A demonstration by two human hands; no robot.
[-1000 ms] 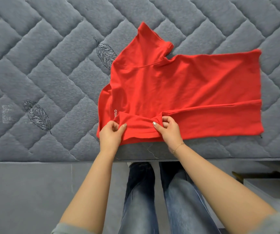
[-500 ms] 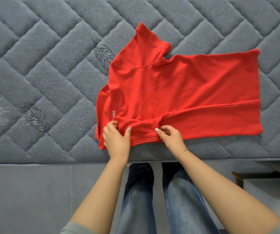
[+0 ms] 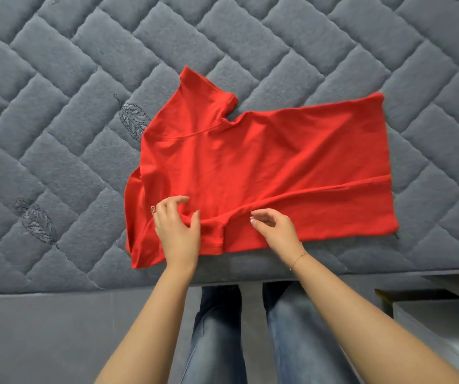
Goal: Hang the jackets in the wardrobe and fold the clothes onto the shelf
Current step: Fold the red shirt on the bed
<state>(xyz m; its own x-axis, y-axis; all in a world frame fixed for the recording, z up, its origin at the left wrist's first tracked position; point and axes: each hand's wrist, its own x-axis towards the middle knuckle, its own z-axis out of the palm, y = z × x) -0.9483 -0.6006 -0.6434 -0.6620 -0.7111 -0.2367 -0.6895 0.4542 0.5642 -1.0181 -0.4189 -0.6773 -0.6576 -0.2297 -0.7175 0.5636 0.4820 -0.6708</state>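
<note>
A red T-shirt [image 3: 264, 173] lies spread on the grey quilted mattress [image 3: 56, 106], its neck to the left and its hem to the right. The near side is folded in, and the near sleeve [image 3: 214, 231] lies flat on the shirt by the mattress's front edge. My left hand [image 3: 177, 231] rests over the left part of that sleeve with fingers loosely bent and thumb spread. My right hand [image 3: 276, 230] sits just right of the sleeve on the folded edge, fingers loosely curled and holding no cloth. The far sleeve [image 3: 206, 92] sticks out at the back.
The mattress front edge [image 3: 84, 289] runs across below the shirt, with the grey bed side under it. My legs in blue jeans [image 3: 222, 342] stand against the bed. A pale piece of furniture [image 3: 444, 328] is at the lower right.
Both hands pinched the near sleeve a second ago; now the sleeve lies flat on the shirt and both hands have let go. The left hand moved up onto the shirt.
</note>
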